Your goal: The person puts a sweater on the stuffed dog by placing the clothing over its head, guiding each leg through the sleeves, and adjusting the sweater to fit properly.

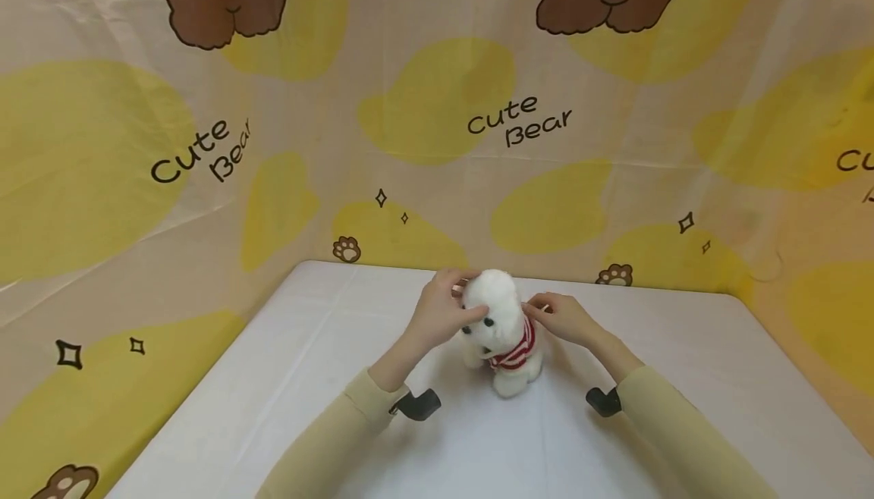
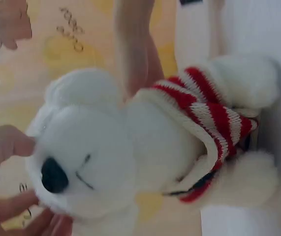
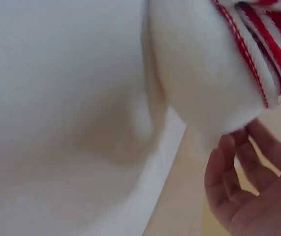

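Note:
A white plush dog (image 1: 497, 298) with dark eyes stands on the white table, dressed in a red-and-white striped knitted sweater (image 1: 517, 349). My left hand (image 1: 440, 309) grips its head, thumb on one side of the face and fingers on the other; the left wrist view shows the fingertips beside the black nose (image 2: 54, 175). A strip of the sweater's front edge hangs loose below the chest. Behind the dog, my right hand (image 1: 561, 318) holds it at the back, its curled fingers (image 3: 229, 162) against white fur and its thumb at the striped sweater's edge.
The white table (image 1: 328, 347) ends at a fabric backdrop (image 1: 423, 180) printed with bears, which also rises along the left and right sides. A black wrist mount (image 1: 419, 406) sticks out from the left sleeve, another black mount (image 1: 604, 402) from the right.

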The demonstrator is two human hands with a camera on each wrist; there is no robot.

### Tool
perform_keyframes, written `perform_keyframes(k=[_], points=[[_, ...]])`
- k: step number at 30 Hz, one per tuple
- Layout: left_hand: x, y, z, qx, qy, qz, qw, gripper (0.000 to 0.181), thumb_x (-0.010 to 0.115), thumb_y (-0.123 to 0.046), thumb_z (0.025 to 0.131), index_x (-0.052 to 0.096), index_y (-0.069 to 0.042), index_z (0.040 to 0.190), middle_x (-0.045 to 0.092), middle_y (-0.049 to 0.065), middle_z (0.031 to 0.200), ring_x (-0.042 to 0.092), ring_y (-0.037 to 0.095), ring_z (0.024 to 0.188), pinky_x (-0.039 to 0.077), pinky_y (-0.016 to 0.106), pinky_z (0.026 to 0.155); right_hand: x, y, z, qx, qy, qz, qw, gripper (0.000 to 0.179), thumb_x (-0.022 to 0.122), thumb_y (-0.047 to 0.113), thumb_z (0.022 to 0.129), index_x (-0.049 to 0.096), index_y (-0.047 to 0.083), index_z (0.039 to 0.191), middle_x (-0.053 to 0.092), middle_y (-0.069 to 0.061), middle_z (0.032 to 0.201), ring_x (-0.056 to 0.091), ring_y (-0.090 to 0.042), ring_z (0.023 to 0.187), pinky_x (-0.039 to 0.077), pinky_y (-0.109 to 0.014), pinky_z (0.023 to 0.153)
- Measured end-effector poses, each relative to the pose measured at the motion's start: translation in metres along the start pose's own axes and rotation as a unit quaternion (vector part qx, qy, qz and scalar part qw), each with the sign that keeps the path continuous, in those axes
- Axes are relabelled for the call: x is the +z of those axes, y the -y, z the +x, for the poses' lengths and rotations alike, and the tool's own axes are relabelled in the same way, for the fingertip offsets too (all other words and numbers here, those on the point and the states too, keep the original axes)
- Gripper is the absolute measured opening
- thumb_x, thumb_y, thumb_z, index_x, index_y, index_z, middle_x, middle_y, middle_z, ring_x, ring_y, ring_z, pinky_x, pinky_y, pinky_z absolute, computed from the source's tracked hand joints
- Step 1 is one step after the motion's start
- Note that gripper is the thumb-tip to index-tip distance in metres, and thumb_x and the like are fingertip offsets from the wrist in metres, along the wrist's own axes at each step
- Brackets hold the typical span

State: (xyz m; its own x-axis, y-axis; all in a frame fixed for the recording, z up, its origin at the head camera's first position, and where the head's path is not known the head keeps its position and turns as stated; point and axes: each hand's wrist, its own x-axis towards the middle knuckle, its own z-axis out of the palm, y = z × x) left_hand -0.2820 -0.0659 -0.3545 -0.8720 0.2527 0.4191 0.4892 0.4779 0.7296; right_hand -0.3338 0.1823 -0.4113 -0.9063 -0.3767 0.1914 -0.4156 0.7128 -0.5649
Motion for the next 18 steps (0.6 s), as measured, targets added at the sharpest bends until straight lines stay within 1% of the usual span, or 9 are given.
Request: perform_keyframes(k=[2,4,7,10,13,15,18], points=[[-0.005,0.010,0.009,0.001,0.024,-0.026,0.9994,0.047,0.075,-0.013,0.077,0.061,-0.008,0.121,0.060,0.011,0.116,0.060,0.026,0.105,0.052,0.038,0.087,-0.003,0.000,-0.008,0.012,-0.010,-0.015,0.9998,0.032,0.055,0.038,0.094,0.069,0.009,0.097,0.070,-0.006,0.092,0.063,-0.021,0.086,0.050,-0.038,0.075],[-0.010,0.019,0.018,-0.001,0.057,-0.058,0.9967,0.045,0.073,-0.011,0.079,0.060,-0.009,0.122,0.061,0.010,0.120,0.060,0.026,0.108,0.051,0.038,0.090,-0.006,0.003,-0.016,0.027,-0.020,-0.024,0.9991,0.032,0.057,0.039,0.092,0.070,0.010,0.092,0.070,-0.004,0.086,0.063,-0.019,0.083,0.050,-0.037,0.074],[-0.015,0.032,0.032,-0.011,0.106,-0.105,0.9887,0.044,0.070,-0.010,0.083,0.059,-0.009,0.125,0.061,0.010,0.124,0.059,0.027,0.112,0.050,0.038,0.092,-0.007,0.008,-0.029,0.054,-0.030,-0.027,0.9977,0.031,0.059,0.038,0.091,0.070,0.009,0.089,0.070,-0.004,0.085,0.064,-0.020,0.083,0.050,-0.039,0.075],[-0.017,0.041,0.042,-0.017,0.138,-0.133,0.9813,0.043,0.068,-0.011,0.086,0.057,-0.007,0.127,0.059,0.012,0.127,0.057,0.028,0.116,0.049,0.039,0.094,-0.005,0.015,-0.040,0.085,-0.036,-0.021,0.9955,0.030,0.061,0.036,0.090,0.068,0.008,0.089,0.070,-0.005,0.085,0.064,-0.022,0.084,0.050,-0.040,0.075],[-0.017,0.044,0.046,-0.021,0.149,-0.142,0.9783,0.043,0.066,-0.010,0.087,0.056,-0.006,0.128,0.059,0.013,0.128,0.056,0.028,0.117,0.048,0.039,0.095,-0.003,0.021,-0.048,0.113,-0.045,-0.008,0.9925,0.030,0.062,0.035,0.090,0.066,0.006,0.090,0.068,-0.005,0.084,0.062,-0.021,0.082,0.050,-0.037,0.071],[-0.017,0.042,0.046,-0.025,0.150,-0.147,0.9774,0.042,0.065,-0.009,0.087,0.056,-0.006,0.128,0.059,0.012,0.129,0.056,0.029,0.116,0.048,0.039,0.094,-0.001,0.023,-0.051,0.128,-0.049,0.008,0.9905,0.030,0.062,0.034,0.089,0.064,0.004,0.091,0.066,-0.006,0.083,0.061,-0.019,0.077,0.049,-0.033,0.066],[-0.014,0.033,0.044,-0.023,0.135,-0.144,0.9800,0.040,0.066,-0.011,0.087,0.059,-0.010,0.126,0.059,0.009,0.128,0.057,0.030,0.115,0.049,0.039,0.093,0.000,0.024,-0.053,0.148,-0.059,0.044,0.9862,0.030,0.064,0.032,0.088,0.062,0.002,0.092,0.064,-0.006,0.079,0.060,-0.015,0.068,0.048,-0.028,0.059]])
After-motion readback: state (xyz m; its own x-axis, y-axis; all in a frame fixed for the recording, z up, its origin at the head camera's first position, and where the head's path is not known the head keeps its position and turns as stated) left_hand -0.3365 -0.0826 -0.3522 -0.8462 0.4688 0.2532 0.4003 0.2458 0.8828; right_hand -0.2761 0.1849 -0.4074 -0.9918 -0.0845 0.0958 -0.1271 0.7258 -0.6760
